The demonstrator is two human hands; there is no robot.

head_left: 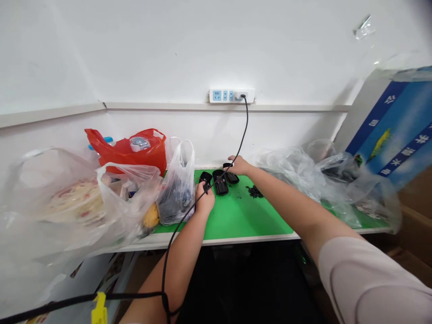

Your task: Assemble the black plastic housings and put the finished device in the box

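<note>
Three glossy black, rounded plastic-looking pieces lie side by side at the back of the green mat (243, 222); their exact kind I cannot make out. My left hand (204, 200) is closed around the near end of the left black piece (205, 177). The middle black piece (220, 182) lies untouched between my hands. On the right, my right hand (239, 165) has its fingers bent over the top of the right black piece (232, 178), gripping its far end. A small heap of tiny black parts (255, 191) sits beside my right forearm.
A black cable (247, 119) drops from the wall socket strip (232, 96) and crosses before my left hand. At left stand a red bag (135, 153) and white plastic bags (178, 189). Clear plastic bags (297, 166) and a blue-printed box (398, 126) are at right.
</note>
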